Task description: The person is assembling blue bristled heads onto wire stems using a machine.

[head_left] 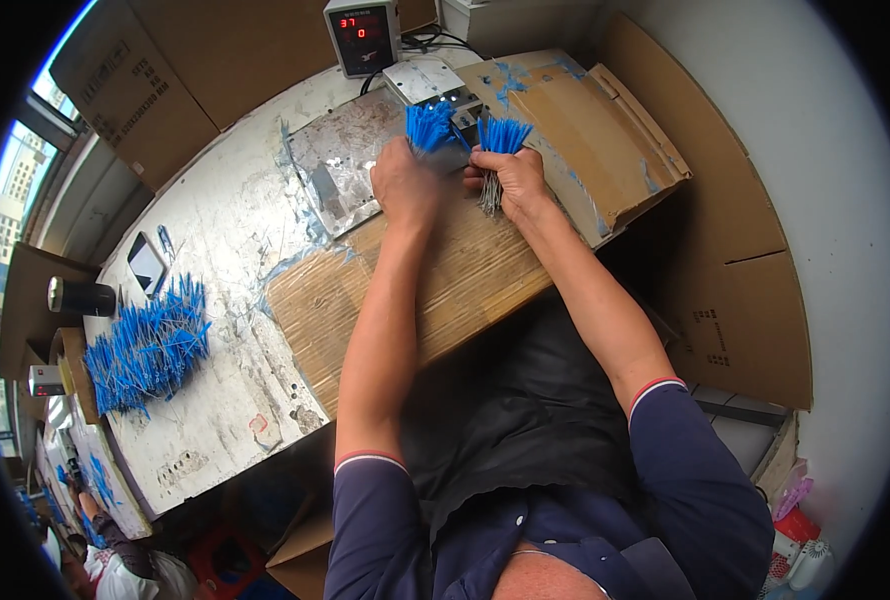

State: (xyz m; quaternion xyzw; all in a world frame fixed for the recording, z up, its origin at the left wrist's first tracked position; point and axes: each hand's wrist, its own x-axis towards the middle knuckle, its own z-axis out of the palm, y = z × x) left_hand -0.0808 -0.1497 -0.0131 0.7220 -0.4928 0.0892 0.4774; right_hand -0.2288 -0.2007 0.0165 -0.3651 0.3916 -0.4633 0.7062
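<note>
— What is the left hand [405,185] doing?

— It is closed around a bundle of blue-tipped wires [430,125], the blue ends fanning out on the far side of the fist. The picture is a bit blurred there, so the exact finger hold cannot be told.

— And the right hand [513,178]?

— Fingers curled tight around a second bundle [500,140], blue tips pointing far, bare grey ends hanging out toward the near side of the fist. The two hands sit just beside each other, far across the tabletop [225,210], with both forearms stretched out from the near edge.

— What lies under them?

— A sheet of brown corrugated cardboard [465,280] under the wrists. Just left of the left hand is a scuffed metal plate [340,160]. Right of the right hand is a flattened cardboard box [595,130] with blue smears.

— Anything beyond the hands?

— A small metal fixture [427,82] touching or nearly touching the wire tips, and behind it a grey counter box [362,35] with a red lit display.

— And farther out?

— Well to the left, near the tabletop's left edge, a big loose pile of blue-tipped wires [145,350]. Beside it are a dark phone [146,263] lying flat and a black cylinder [83,296] on its side. Large cardboard sheets [745,230] lean at the right.
</note>
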